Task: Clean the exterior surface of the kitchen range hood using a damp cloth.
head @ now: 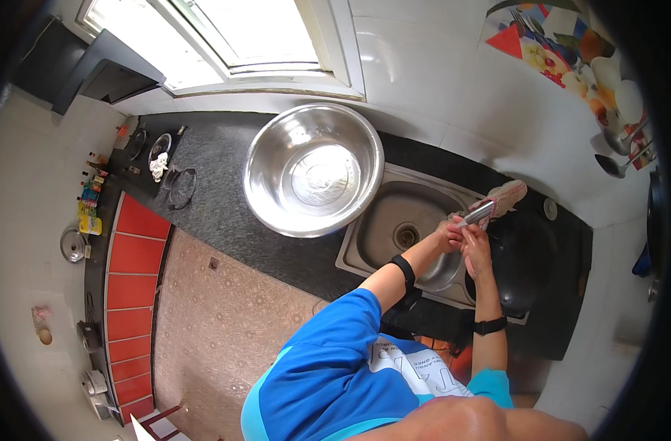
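Observation:
My left hand [450, 235] and my right hand [477, 251] meet over the right side of the stainless steel sink [387, 251]. Just above their fingers is the spout of a metal faucet [478, 213]. The fingers of both hands are bent and partly overlap, so whether anything small lies between them is hidden. A pale cloth with pink edging [509, 197] is draped around the faucet's far end. To the right of my right hand sits a large dark wok [520, 264], partly behind my forearm.
A big stainless steel basin [313, 171] rests on the black countertop [225, 149], its edge over the sink's left rim. A gas stove [164, 176] and several bottles [90, 190] are at the far left. Ladles [614, 165] hang on the right wall. A window [258, 33] stands open behind.

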A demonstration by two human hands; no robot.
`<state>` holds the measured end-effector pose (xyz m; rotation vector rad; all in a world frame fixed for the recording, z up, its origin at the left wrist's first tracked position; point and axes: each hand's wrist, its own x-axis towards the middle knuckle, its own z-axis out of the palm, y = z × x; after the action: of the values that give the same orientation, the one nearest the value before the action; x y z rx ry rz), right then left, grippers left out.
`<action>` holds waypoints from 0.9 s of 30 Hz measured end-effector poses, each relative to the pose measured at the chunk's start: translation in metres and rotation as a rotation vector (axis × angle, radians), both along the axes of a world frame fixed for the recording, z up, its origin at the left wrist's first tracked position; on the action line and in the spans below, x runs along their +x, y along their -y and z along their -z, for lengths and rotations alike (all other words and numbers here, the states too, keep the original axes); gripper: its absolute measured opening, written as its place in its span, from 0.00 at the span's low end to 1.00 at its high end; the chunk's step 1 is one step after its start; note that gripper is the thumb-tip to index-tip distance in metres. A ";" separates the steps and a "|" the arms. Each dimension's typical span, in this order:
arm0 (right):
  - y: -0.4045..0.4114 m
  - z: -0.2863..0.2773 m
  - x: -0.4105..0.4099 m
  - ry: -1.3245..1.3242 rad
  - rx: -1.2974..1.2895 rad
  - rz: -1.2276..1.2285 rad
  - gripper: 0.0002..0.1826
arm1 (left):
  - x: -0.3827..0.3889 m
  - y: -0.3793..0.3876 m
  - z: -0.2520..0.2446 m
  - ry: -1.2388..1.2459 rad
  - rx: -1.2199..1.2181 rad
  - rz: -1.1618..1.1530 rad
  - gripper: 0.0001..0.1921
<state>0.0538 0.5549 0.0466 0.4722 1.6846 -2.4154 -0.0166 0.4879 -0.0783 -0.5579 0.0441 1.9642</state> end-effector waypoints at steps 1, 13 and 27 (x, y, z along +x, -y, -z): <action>0.003 -0.001 -0.001 0.021 -0.118 0.027 0.13 | -0.001 0.007 0.006 -0.007 -0.001 -0.009 0.12; 0.022 0.018 -0.058 0.090 -0.596 0.072 0.19 | 0.002 0.019 0.004 -0.427 -0.573 0.072 0.09; -0.026 0.050 -0.008 -0.133 0.245 0.124 0.21 | 0.005 -0.007 -0.026 -0.455 -0.621 0.179 0.09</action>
<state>0.0459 0.5807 -0.0037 0.4707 2.0813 -2.3810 -0.0116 0.4948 -0.0519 -0.4626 0.9789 1.8491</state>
